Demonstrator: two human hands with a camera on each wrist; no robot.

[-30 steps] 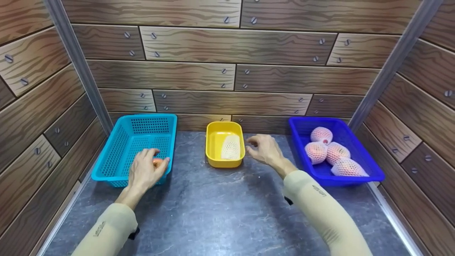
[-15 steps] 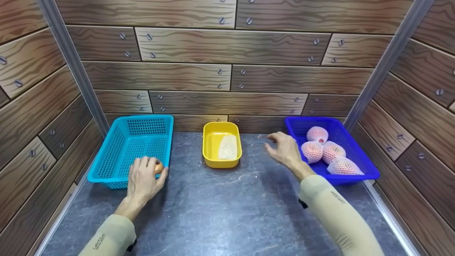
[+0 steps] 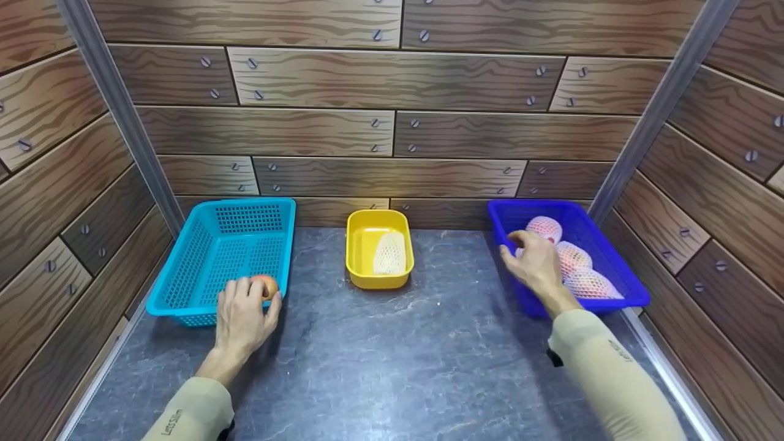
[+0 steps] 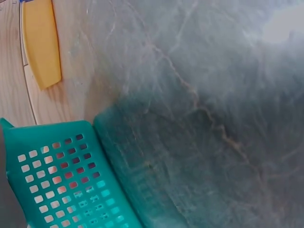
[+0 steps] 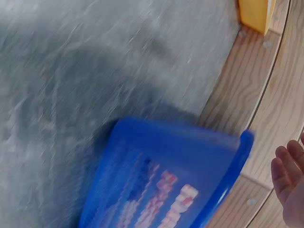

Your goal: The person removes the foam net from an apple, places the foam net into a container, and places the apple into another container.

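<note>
At the near right corner of the teal basket (image 3: 160, 269), my left hand (image 3: 241, 315) is over the rim beside a bare, round, red-orange fruit (image 3: 267, 286) that looks like an apple. Its fingers are loosely bent, and the fruit shows between forefinger and thumb; reddish patches show through the basket's holes in the left wrist view. Over the left side of the blue basket (image 3: 634, 293), my right hand (image 3: 538, 263) has bent, spread fingers above the fruits in white foam nets (image 3: 574, 258). One netted fruit is mostly hidden beneath it. Nothing is seen in its grasp.
Between the baskets, against the back wall, stands a small yellow bin (image 3: 380, 282) with an empty white foam net (image 3: 390, 254) inside. A grey marbled tabletop (image 3: 392, 355) runs beneath everything. Wood-patterned walls (image 3: 392, 79) close in the back and both sides.
My right hand has travelled from beside the yellow bin to over the blue basket. My left hand has drawn back slightly toward me, leaving more of the fruit visible.
</note>
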